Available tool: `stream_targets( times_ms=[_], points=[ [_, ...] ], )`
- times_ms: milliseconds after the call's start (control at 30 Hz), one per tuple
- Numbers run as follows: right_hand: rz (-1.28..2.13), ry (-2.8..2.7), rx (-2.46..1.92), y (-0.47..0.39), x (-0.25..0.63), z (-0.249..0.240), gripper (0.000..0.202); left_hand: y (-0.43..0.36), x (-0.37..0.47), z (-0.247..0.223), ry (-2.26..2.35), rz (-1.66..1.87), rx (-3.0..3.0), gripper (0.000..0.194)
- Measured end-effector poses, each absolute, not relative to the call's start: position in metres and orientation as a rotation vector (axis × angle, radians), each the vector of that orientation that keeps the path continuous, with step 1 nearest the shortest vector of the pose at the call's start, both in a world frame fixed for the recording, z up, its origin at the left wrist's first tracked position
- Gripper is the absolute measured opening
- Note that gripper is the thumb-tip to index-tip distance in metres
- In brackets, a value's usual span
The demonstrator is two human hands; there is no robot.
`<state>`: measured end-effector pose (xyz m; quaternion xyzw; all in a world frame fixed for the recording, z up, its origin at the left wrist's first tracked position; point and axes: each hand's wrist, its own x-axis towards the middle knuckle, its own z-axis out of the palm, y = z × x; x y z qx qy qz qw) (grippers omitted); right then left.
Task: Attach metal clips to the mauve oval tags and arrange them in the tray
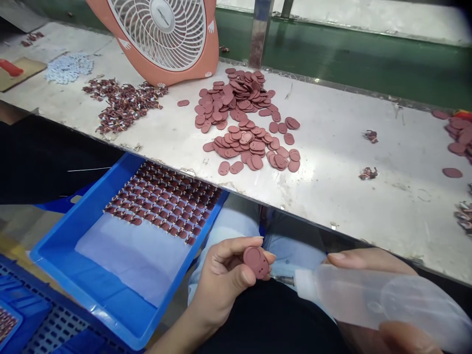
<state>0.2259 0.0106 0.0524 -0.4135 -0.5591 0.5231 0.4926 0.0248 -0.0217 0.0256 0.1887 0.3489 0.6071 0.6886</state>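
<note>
Left hand (217, 282): closed in a pinch, gripping one maroon oval disc (254, 260) between thumb and fingers. The disc is tilted, its face with small holes toward the camera; it is above the lap, just beyond the right side of the blue tray (62, 255). Right hand (372, 260): closed around a translucent squeeze bottle (391, 300), which lies nearly level. Its metal needle tip (283, 279) points at the lower edge of the disc, close to the left fingertips. Contact between tip and disc cannot be confirmed.

Hazards, as judged:
- Needle contact with a fingertip. Cause: the disc turns in the pinch, or the bottle advances too far.
- Excess or misplaced fluid, if the bottle holds any. Cause: uneven squeezing of its soft wall; the small holes could fill.
- Drips on the jeans (230, 219). Cause: pressure maintained while the tip is off the disc.
- Dropped disc. Cause: a narrow grip on a thin, rounded edge.
- Disturbed rows of pieces (162, 201) on the white liner (125, 260). Cause: the left forearm striking the tray.

On the tabletop (324, 147), loose discs (243, 140) lie heaped near the fan (162, 76).
</note>
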Motion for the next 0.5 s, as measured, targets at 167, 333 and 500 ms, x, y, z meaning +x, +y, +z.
stream_targets(
  times_ms=[167, 333, 500],
  points=[
    [1.266, -1.446, -1.079, 0.0142, 0.2237, 0.0614, 0.036, -0.0199, 0.0246, 0.0247, 0.767, 1.347, 0.437, 0.028],
    [1.211, -1.446, -1.048, 0.0147, 0.2201, 0.0614, 0.034, -0.019, 0.0245, 0.0272, 0.761, 1.357, 0.447, 0.027],
    [1.156, -1.413, -1.028, 0.0146, 0.2169, 0.0548, 0.035, -0.0179, 0.0254, 0.0285, 0.773, 1.37, 0.443, 0.027]
  ],
)
